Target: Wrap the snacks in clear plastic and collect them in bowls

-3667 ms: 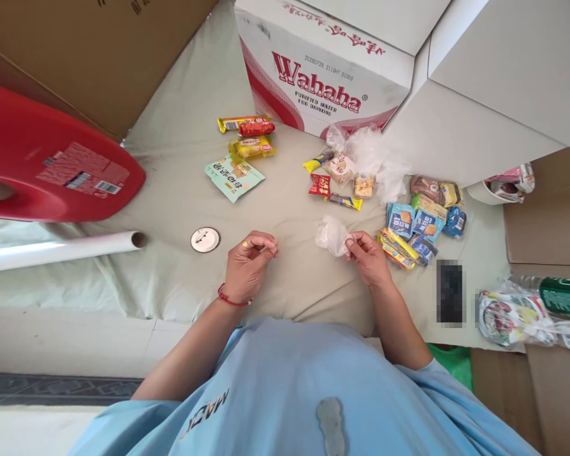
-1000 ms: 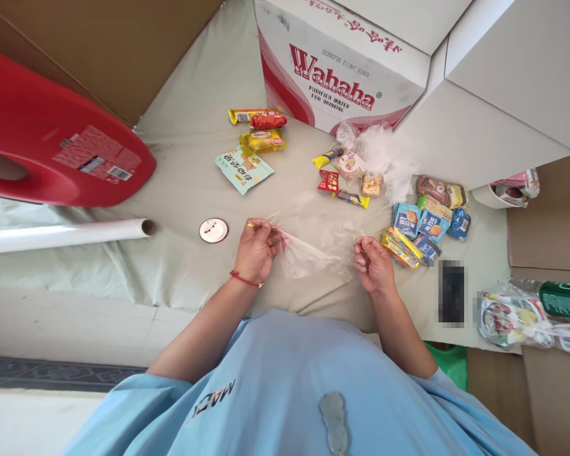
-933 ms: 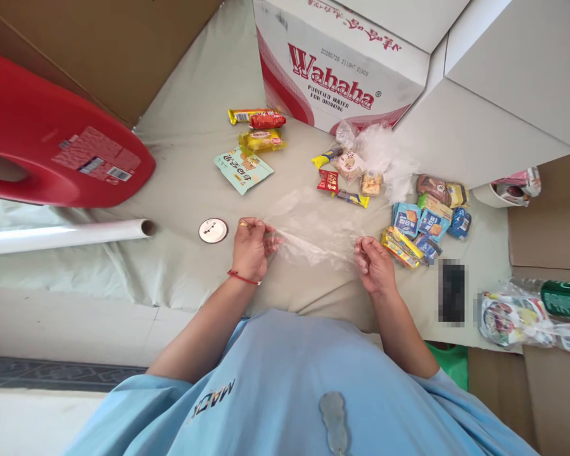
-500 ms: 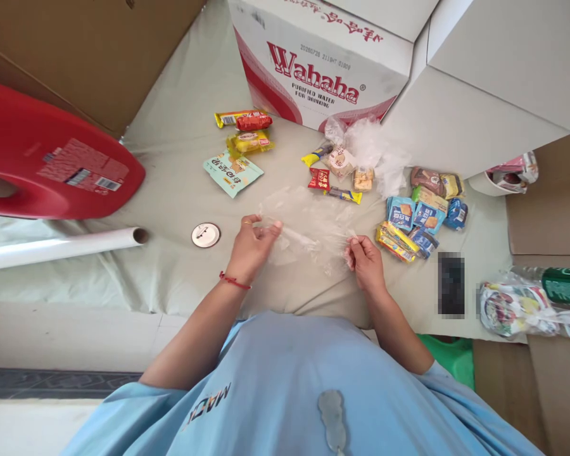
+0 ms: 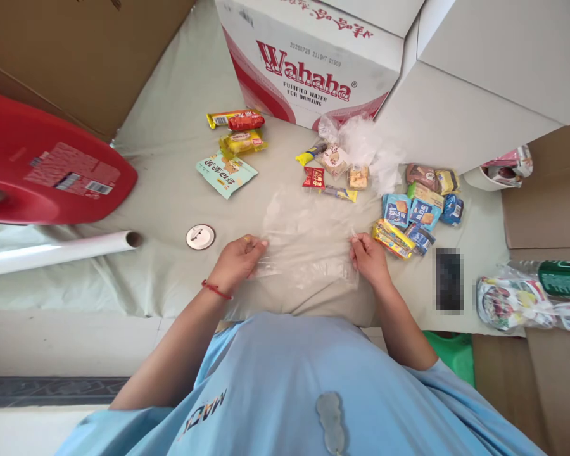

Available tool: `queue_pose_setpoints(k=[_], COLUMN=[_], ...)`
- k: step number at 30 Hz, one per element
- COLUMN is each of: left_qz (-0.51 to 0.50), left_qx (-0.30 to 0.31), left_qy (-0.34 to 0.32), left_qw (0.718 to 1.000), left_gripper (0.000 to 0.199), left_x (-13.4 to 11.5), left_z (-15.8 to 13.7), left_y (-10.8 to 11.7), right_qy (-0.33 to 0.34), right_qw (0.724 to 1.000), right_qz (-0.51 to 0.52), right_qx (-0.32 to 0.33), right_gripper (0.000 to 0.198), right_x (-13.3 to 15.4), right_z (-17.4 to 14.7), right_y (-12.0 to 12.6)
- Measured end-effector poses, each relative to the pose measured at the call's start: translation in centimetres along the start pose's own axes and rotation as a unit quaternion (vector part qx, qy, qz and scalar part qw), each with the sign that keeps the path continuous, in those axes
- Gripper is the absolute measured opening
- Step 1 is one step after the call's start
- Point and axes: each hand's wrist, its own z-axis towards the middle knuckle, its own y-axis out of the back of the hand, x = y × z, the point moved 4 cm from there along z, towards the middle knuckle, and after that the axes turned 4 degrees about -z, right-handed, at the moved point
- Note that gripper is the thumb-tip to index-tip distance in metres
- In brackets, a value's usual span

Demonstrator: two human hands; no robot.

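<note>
A clear plastic bag [image 5: 308,244] is stretched out flat over the cloth in front of me. My left hand [image 5: 240,258] pinches its left edge between thumb and fingers. On the opposite side, my right hand [image 5: 368,254] grips the bag's right edge. Beyond it lie small packaged snacks, among them a red packet [image 5: 314,177] and a round cracker pack [image 5: 335,160], beside crumpled clear plastic [image 5: 363,142]. Close to my right hand sits a pile of snacks with a yellow packet [image 5: 392,239] and blue packets [image 5: 398,209]. A mint-green pouch [image 5: 227,173] rests farther left.
A Wahaha carton [image 5: 308,69] stands at the back. To the left are a red jug [image 5: 52,158], a white tube [image 5: 57,250] and a round badge [image 5: 200,237]. A blurred dark object [image 5: 449,280], a green can [image 5: 563,278] and a white bowl [image 5: 489,179] are at right.
My hands have moved apart, the left one shifting leftward, and the bunched plastic bag is now spread wider and flatter between them. The view has shifted slightly.
</note>
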Motion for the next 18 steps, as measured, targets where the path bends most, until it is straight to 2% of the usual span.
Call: queue_pose_setpoints(k=[2, 4, 5, 6, 7, 9, 11, 12, 16, 18], left_qz=[0.087, 0.147, 0.17, 0.192, 0.215, 0.257, 0.287, 0.295, 0.309, 0.298], left_qx=[-0.13, -0.244, -0.272, -0.275, -0.252, -0.145, -0.033, 0.004, 0.045, 0.06], left_qy=[-0.091, -0.194, -0.242, -0.285, -0.323, -0.376, -0.394, -0.393, -0.386, -0.389], left_qw=[0.983, 0.939, 0.916, 0.898, 0.887, 0.878, 0.873, 0.871, 0.868, 0.87], left_gripper=[0.033, 0.039, 0.038, 0.034, 0.025, 0.011, 0.02, 0.025, 0.041, 0.042], left_x=[-0.4, -1.0, -1.2, -1.3, -1.4, -1.1, -0.6, -0.3, 0.1, 0.1], left_z=[-0.6, -1.8, -2.4, -2.9, -3.2, -3.1, -2.6, -2.3, -1.1, -1.0], left_y=[1.0, 1.1, 0.7, -0.1, -1.0, -2.9, -4.2, -4.4, -3.0, -2.1], right_qy=[0.027, 0.039, 0.041, 0.045, 0.048, 0.058, 0.069, 0.071, 0.052, 0.057], right_qw=[0.998, 0.996, 0.996, 0.995, 0.994, 0.992, 0.988, 0.985, 0.975, 0.965], right_qz=[-0.05, -0.075, -0.082, -0.088, -0.095, -0.111, -0.132, -0.145, -0.199, -0.229], right_qx=[-0.009, -0.014, -0.014, -0.015, -0.016, -0.025, -0.044, -0.056, -0.087, -0.112], right_gripper=[0.033, 0.032, 0.032, 0.032, 0.032, 0.032, 0.032, 0.032, 0.033, 0.034], right_x=[0.0, 0.1, 0.3, 0.5, 0.6, 0.8, 0.6, 0.2, -1.7, -1.4], right_z=[-0.3, -0.5, -0.6, -0.7, -0.7, -0.8, -1.1, -1.4, -3.2, -3.8], right_y=[0.0, -0.1, -0.2, -0.4, -0.4, -0.3, 0.3, 0.7, 3.3, 4.5])
